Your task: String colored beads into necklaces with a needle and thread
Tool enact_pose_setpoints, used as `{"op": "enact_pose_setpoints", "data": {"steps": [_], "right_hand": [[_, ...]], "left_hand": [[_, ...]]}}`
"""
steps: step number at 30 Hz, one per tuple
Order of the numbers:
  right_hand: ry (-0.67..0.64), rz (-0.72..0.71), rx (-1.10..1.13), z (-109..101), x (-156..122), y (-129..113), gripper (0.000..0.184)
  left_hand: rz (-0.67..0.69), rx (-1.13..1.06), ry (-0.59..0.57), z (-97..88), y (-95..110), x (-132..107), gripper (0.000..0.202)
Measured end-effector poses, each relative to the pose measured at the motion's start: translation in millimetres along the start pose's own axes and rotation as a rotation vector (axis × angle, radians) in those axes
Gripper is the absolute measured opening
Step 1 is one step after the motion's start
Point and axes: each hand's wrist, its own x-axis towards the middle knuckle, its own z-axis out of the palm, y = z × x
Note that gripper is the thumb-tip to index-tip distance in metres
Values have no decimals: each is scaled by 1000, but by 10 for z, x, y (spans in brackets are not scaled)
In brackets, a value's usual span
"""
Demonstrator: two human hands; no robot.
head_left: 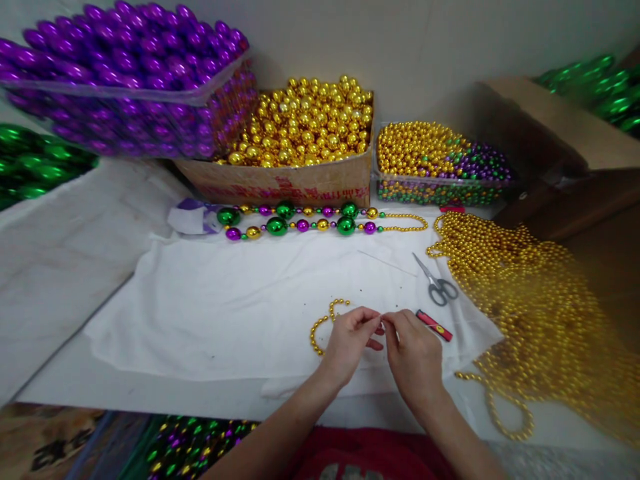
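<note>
My left hand (353, 339) and my right hand (413, 350) meet over the white cloth, thumb and finger of each pinched together. Between the fingertips shows a tiny bit of what looks like thin pale thread, mostly hidden. A short strand of gold beads (316, 328) curls on the cloth beside my left hand and passes out of sight behind it. Right by my right hand lies a red lighter (434, 325). Scissors (436, 283) with grey handles rest beyond it, and a long thin needle (387, 263) lies further back.
A necklace (303, 225) of green, purple and gold beads lies along the back. Behind stand a bin of purple beads (135, 80), a carton of gold beads (305, 127) and a bin of small mixed beads (440, 157). Gold bead strands (545, 313) are heaped at right.
</note>
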Motion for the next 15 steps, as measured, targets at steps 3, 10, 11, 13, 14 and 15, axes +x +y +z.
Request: {"op": "enact_pose_setpoints", "data": {"steps": [3, 10, 11, 13, 14, 15], "right_hand": [[-29, 187, 257, -2, 34, -3, 17], [-149, 540, 951, -67, 181, 250, 15], [-141, 568, 1001, -73, 198, 289, 17], [-95, 610, 1071, -79, 228, 352, 18], [-58, 623, 1092, -80, 245, 379, 19], [-14, 632, 1108, -81, 265, 406, 20]], "left_hand": [[134, 203, 38, 2, -43, 13, 16], [-28, 12, -149, -49, -9, 49, 23], [-80, -30, -216, -55, 1, 50, 24], [-132, -25, -297, -70, 13, 55, 26], [-129, 8, -309, -81, 12, 60, 27], [-112, 53, -307, -96, 7, 67, 27]]}}
